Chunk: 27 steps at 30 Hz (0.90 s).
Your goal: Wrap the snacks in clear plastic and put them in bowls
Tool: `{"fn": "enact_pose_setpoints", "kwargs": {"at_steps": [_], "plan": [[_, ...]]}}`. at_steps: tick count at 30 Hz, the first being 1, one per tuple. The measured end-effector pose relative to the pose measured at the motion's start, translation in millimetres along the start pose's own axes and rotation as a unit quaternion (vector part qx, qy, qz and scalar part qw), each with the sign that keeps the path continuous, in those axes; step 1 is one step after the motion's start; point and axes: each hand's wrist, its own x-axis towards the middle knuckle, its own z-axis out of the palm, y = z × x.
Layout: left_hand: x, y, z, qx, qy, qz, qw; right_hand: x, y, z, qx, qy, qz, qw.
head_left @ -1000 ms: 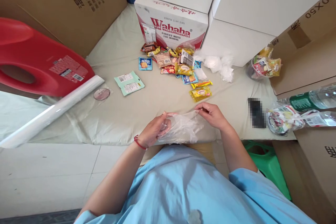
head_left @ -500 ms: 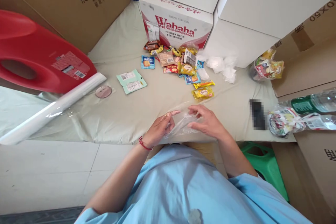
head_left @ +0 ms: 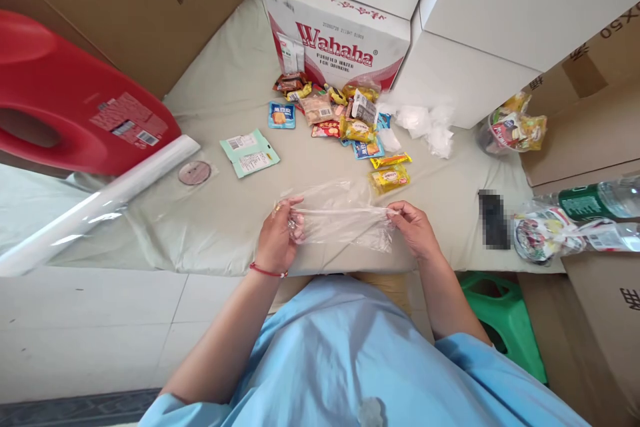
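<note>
A clear, thin plastic bag (head_left: 340,223) is stretched sideways between my two hands, just above the front part of the table. My left hand (head_left: 279,235), with a red bracelet at the wrist, is closed on the bag's left end. At the other end, my right hand (head_left: 414,227) pinches the bag's edge between thumb and fingers. Beyond the bag lie yellow snack packets (head_left: 390,179), and behind them a heap of wrapped snacks (head_left: 330,110). A pale green packet (head_left: 249,153) lies to the left of the heap.
At the left are a red jug (head_left: 75,93), a clear plastic roll (head_left: 100,203) and a round pinkish item (head_left: 195,173). A Wahaha box (head_left: 340,47) stands behind the heap, beside crumpled white plastic (head_left: 425,127). Rightward are a filled tub (head_left: 510,130), bottles (head_left: 595,203) and a green stool (head_left: 505,320).
My hands have moved apart, left hand to the left and right hand to the right. The bag between them is now pulled out wide, and my right fingers have closed on its edge.
</note>
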Motion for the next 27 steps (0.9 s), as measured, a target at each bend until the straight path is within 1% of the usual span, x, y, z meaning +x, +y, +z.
{"fn": "enact_pose_setpoints", "kwargs": {"at_steps": [2,3,4,5,6,8,9,10,11,12,13,14,15,16,17,19,21,22,24,25,27], "plan": [[0,-3,-6,0.084,0.005,0.007,0.996,-2,2,-2,-0.003,-0.012,0.010,1.000],[0,-4,-9,0.137,0.018,0.026,0.990,-2,3,-4,0.000,-0.013,0.011,1.000],[-2,-4,-12,0.196,0.040,0.060,0.978,0,3,-7,0.008,-0.004,0.010,1.000],[-4,-4,-14,0.256,0.072,0.111,0.958,2,3,-10,0.022,0.014,0.008,1.000],[-8,-4,-16,0.313,0.111,0.175,0.927,6,2,-13,0.036,0.040,0.005,0.999],[-16,-4,-16,0.388,0.190,0.316,0.845,16,1,-18,0.036,0.106,-0.004,0.994],[-21,-6,-15,0.403,0.213,0.378,0.805,22,1,-19,0.007,0.129,-0.010,0.992],[-25,-9,-13,0.411,0.214,0.431,0.775,28,1,-19,-0.039,0.136,-0.016,0.990],[-29,-13,-10,0.423,0.181,0.472,0.752,34,1,-17,-0.098,0.125,-0.020,0.987],[-31,-18,-7,0.447,0.121,0.501,0.731,39,2,-13,-0.162,0.099,-0.022,0.982],[-33,-24,-3,0.481,0.045,0.516,0.707,43,4,-8,-0.224,0.066,-0.024,0.972],[-33,-31,0,0.522,-0.029,0.518,0.677,46,5,-3,-0.276,0.033,-0.025,0.960],[-31,-37,2,0.565,-0.087,0.508,0.644,48,7,1,-0.313,0.007,-0.023,0.949],[-29,-42,2,0.606,-0.118,0.492,0.613,50,10,5,-0.331,-0.011,-0.018,0.943],[-25,-46,0,0.642,-0.123,0.473,0.591,51,12,6,-0.329,-0.022,-0.012,0.944],[-17,-48,-9,0.689,-0.107,0.431,0.572,56,15,3,-0.287,-0.029,0.002,0.957],[-9,-45,-25,0.709,-0.112,0.401,0.570,65,15,-7,-0.241,-0.022,0.002,0.970],[-5,-41,-33,0.709,-0.127,0.393,0.572,70,13,-13,-0.231,-0.017,-0.004,0.973],[1,-32,-47,0.700,-0.164,0.385,0.579,81,7,-25,-0.245,-0.012,-0.020,0.969],[4,-28,-51,0.692,-0.180,0.382,0.585,85,1,-30,-0.266,-0.002,-0.033,0.963],[7,-20,-54,0.676,-0.192,0.376,0.604,88,-14,-33,-0.325,0.047,-0.082,0.941]]}}
